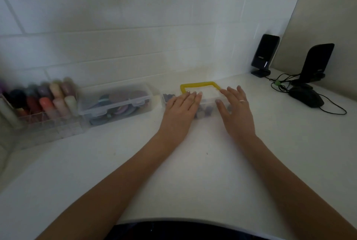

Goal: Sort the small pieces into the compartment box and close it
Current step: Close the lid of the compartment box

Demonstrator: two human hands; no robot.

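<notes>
- White desk (193,172): clear compartment box (207,102) with yellow handle (199,84) sits at its far middle.
- Left hand (178,110): flat, fingers straight, pressing the box's left half.
- Right hand (236,108): flat, fingers spread and relaxed, resting on the box's right end.

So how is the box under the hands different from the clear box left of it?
The compartment box has a yellow handle and both hands, left and right, flat on it; the other box has neither and looks taller. Both are clear plastic.
</notes>
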